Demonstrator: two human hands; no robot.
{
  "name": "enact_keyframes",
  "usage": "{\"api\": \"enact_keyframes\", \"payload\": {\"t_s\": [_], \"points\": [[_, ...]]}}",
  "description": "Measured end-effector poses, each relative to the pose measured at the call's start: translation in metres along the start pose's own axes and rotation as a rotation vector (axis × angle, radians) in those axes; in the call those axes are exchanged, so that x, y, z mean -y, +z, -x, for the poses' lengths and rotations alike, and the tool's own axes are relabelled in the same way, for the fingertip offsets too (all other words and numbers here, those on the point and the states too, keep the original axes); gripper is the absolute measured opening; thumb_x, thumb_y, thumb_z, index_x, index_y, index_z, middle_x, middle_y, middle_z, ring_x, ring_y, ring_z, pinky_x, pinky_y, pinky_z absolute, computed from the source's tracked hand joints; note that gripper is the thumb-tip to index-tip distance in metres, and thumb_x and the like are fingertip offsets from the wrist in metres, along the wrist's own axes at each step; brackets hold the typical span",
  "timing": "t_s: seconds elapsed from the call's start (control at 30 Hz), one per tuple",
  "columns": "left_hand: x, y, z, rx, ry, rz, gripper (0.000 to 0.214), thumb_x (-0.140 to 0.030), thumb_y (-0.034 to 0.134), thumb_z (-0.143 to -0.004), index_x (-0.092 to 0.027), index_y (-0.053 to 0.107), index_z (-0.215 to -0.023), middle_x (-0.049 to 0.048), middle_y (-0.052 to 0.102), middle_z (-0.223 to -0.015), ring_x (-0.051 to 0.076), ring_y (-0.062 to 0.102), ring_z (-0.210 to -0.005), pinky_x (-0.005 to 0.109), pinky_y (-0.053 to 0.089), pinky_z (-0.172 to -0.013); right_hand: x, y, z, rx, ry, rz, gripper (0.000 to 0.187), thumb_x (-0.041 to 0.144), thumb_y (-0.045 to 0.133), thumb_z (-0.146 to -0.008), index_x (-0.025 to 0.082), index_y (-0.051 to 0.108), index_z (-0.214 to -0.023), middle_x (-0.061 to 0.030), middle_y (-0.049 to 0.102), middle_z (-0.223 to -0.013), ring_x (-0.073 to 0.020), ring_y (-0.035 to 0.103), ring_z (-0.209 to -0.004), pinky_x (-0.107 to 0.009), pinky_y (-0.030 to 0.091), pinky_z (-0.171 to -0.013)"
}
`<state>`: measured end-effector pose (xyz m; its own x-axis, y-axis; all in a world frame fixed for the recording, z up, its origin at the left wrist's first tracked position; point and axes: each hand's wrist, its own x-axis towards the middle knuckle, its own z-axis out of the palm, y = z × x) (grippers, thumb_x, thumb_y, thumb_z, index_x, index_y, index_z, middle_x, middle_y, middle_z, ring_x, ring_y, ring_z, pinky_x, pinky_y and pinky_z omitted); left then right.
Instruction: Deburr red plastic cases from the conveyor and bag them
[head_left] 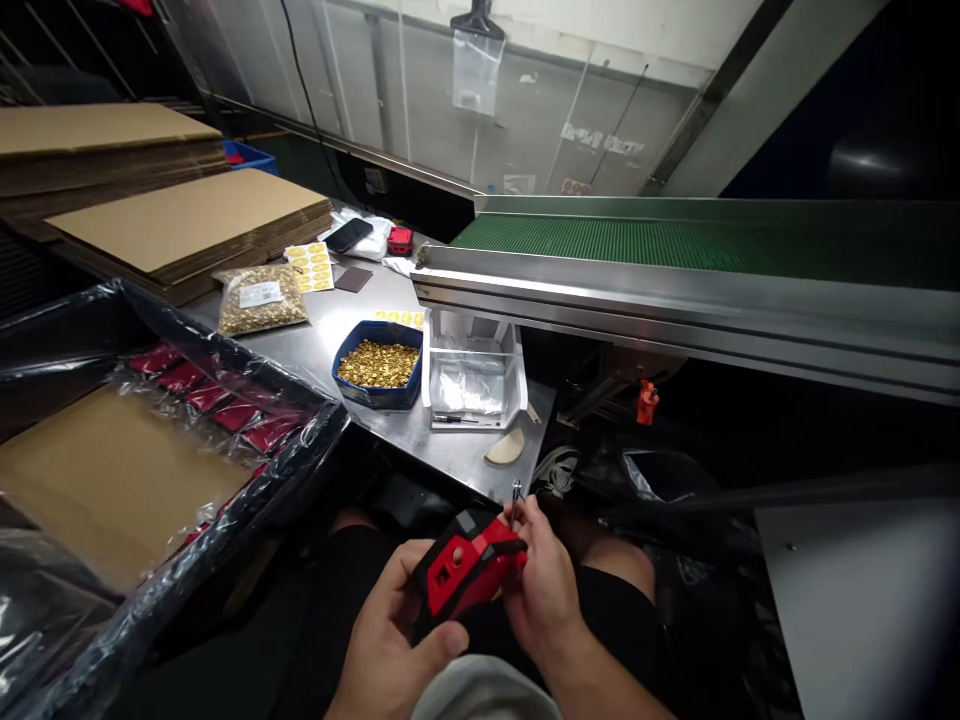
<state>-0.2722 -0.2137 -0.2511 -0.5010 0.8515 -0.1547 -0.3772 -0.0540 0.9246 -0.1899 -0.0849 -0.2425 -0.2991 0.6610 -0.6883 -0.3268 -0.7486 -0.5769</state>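
Steel bench (444, 452) ahead: blue tub (375, 398) of gold parts, white tray (430, 365), conveyor (637, 242) right. Over lap, left hand (390, 640) grips red-black device (469, 572); right hand (544, 592) pinches small metal piece (516, 492) at its top end.

Head-worn view; forward, downward, near lap

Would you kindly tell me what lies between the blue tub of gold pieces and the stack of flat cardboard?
A clear bag of gold pieces lies there on the steel table, seen in the head view.
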Motion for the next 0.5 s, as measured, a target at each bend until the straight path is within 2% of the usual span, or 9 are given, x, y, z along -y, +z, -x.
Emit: {"api": "enact_keyframes", "payload": {"t_s": [0.1, 0.23, 0.33, 0.5], "points": [[-0.006, 0.002, 0.002, -0.063, -0.079, -0.032, 0.056, -0.060, 0.071, -0.079, -0.023, 0.053, -0.117, 0.0068, 0.060, -0.111, 0.025, 0.058, -0.101, 0.030, 0.049, -0.088, 0.005, 0.000, -0.004, -0.014, -0.146, 0.062, 0.036, 0.053, 0.063, -0.082, 0.017, 0.065, -0.088, -0.0012, 0.063, -0.079, -0.0133, 0.058, -0.072, -0.024, 0.050, -0.065], [-0.016, 0.011, 0.003, -0.173, -0.124, -0.105, 0.049, -0.053, 0.069, -0.084, -0.022, 0.055, -0.119, 0.0054, 0.061, -0.115, 0.024, 0.056, -0.111, 0.027, 0.044, -0.095, 0.012, -0.004, 0.000, 0.067, -0.362, 0.457, 0.040, 0.058, 0.045, -0.091, 0.022, 0.059, -0.083, -0.0005, 0.057, -0.078, -0.0145, 0.053, -0.072, -0.027, 0.046, -0.069], [-0.016, 0.014, 0.002, -0.160, -0.129, -0.110, 0.044, -0.051, 0.068, -0.085, -0.022, 0.055, -0.116, 0.0045, 0.063, -0.112, 0.023, 0.058, -0.108, 0.026, 0.045, -0.091, 0.015, -0.005, 0.010, 0.090, -0.492, 0.637, 0.042, 0.056, 0.035, -0.095, 0.022, 0.052, -0.078, 0.0007, 0.052, -0.074, -0.0133, 0.048, -0.066, -0.028, 0.043, -0.067], [-0.008, 0.008, 0.000, -0.038, -0.135, -0.166, 0.039, -0.048, 0.068, -0.086, -0.020, 0.056, -0.110, 0.0069, 0.064, -0.109, 0.023, 0.059, -0.102, 0.027, 0.047, -0.084, 0.018, -0.008, 0.019, 0.148, -0.605, 0.685, 0.036, 0.050, 0.031, -0.098, 0.023, 0.051, -0.084, 0.0017, 0.052, -0.074, -0.0121, 0.049, -0.065, -0.027, 0.043, -0.066]]}}
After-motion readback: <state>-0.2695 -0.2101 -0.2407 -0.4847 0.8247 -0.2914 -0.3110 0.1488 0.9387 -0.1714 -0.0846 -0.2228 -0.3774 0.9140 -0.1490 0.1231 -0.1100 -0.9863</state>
